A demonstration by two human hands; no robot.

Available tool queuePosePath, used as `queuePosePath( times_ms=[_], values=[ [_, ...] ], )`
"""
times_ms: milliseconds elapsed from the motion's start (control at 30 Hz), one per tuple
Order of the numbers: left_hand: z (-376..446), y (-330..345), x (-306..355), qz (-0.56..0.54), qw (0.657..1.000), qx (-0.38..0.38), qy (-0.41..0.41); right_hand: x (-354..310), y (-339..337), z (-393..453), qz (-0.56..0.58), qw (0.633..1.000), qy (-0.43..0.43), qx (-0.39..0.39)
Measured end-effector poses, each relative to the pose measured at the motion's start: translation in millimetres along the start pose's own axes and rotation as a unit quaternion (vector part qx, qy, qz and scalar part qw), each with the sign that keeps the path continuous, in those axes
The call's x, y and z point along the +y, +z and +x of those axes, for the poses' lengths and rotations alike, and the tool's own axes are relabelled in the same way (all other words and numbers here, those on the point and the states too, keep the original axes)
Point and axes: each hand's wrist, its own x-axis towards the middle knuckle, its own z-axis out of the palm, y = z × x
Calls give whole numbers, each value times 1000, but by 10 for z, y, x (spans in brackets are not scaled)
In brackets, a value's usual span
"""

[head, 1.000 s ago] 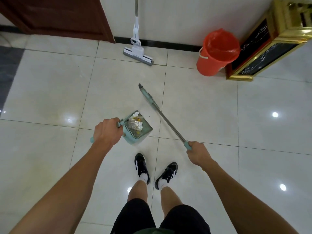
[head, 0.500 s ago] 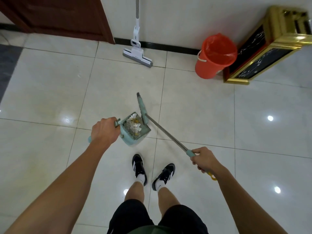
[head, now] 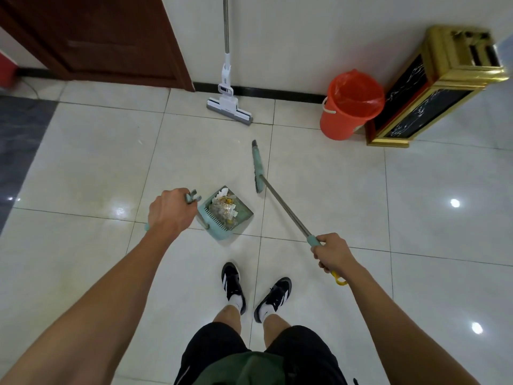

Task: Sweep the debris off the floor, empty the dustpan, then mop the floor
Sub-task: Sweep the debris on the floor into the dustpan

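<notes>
Glossy white tiled floor [head: 83,151], no readable writing. Left hand [head: 170,212] grips the dustpan [head: 224,215] handle; debris [head: 224,208] sits inside. Beyond the dustpan, right hand [head: 331,252] holds the broom [head: 273,194]; farther, sponge mop [head: 229,102] and orange bucket [head: 351,104] against the wall.

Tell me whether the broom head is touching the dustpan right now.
Apart. The head view shows bare floor tile between the broom head and the dustpan; the broom head sits up and to the right of the pan's open edge.
</notes>
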Motion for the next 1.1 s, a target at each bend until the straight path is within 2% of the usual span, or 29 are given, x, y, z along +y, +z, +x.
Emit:
queuePosePath(
  times_ms=[400,567,800,933,1100],
  values=[
    [-16,-369,665,6,998,56,26,-304,-379,-52,77,996,-37,2],
    [169,-338,894,7,997,54,50,-475,-537,75,104,994,-38,13],
    [801,-239,1229,7,995,25,93,-1034,-849,464,156,988,0,-7],
    [1245,-221,1399,-10,994,19,104,-1443,-1136,640,136,991,8,-16],
    [1775,-348,1642,-17,992,6,127,-1873,-1411,850,158,987,10,3]
  ],
)
